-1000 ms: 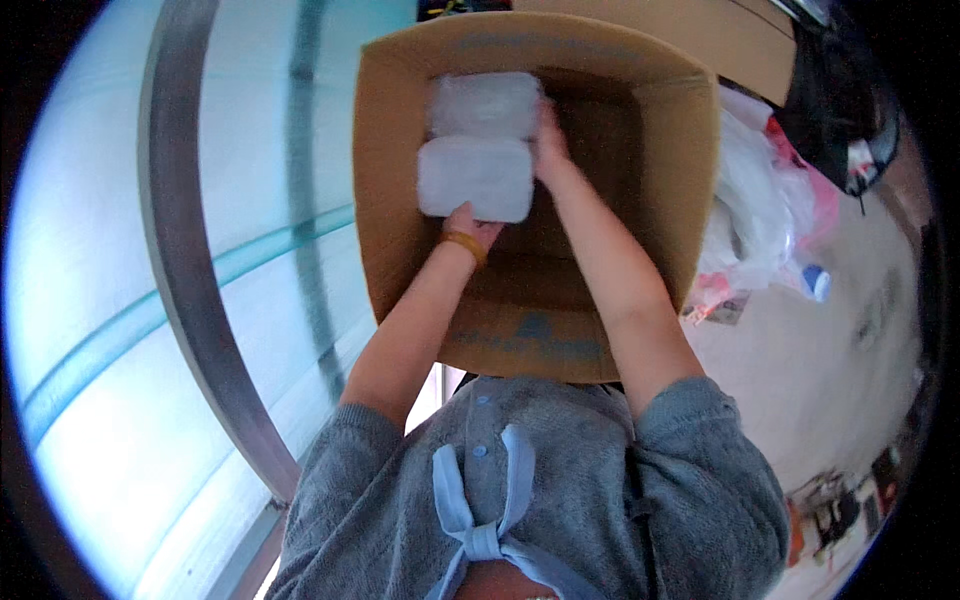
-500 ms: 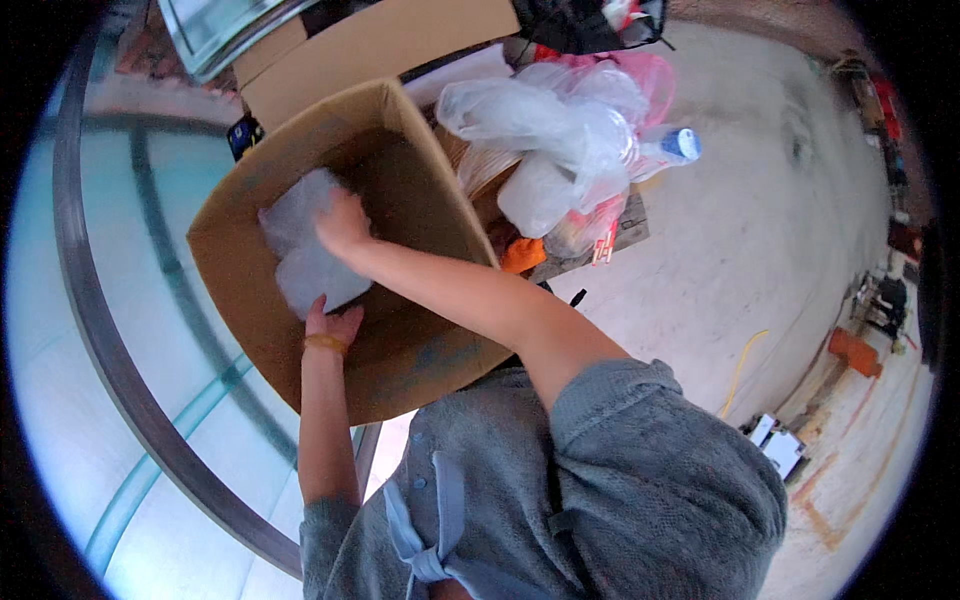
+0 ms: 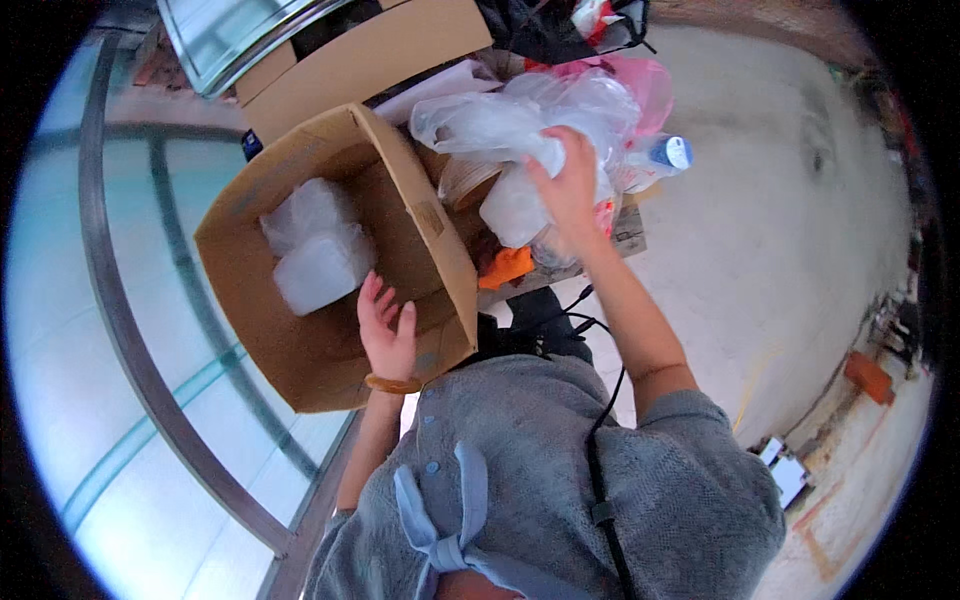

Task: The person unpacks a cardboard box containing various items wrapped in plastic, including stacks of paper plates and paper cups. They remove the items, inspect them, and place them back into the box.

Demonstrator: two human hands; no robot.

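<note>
Inside the open cardboard box (image 3: pixel 425 205) lie a white container-like bundle (image 3: pixel 320 272) and crumpled translucent plastic film (image 3: pixel 308 215) against it. My left hand (image 3: pixel 388 330) hovers at the box's near right part, fingers apart and empty, close to the bundle. To the right of the box, my right hand (image 3: pixel 570 190) reaches into a heap of clear plastic bags (image 3: pixel 470 122). Its thumb and fingers close on the plastic of one bag. Below that hand sits a rounded white bagged item (image 3: pixel 512 212); what it contains cannot be made out.
A blue-capped bottle (image 3: pixel 672 153) and pink bag (image 3: pixel 650 90) lie beside the heap. An orange cloth-like piece (image 3: pixel 506 268) is near the box on a wooden surface (image 3: pixel 628 232). A black cable (image 3: pixel 603 420) hangs by my right arm. Frosted panels with a dark frame (image 3: pixel 110 280) stand left.
My right hand has left the bundle in the box and moved right to the plastic bags. My left hand has come off the bundle, shifting right and opening.
</note>
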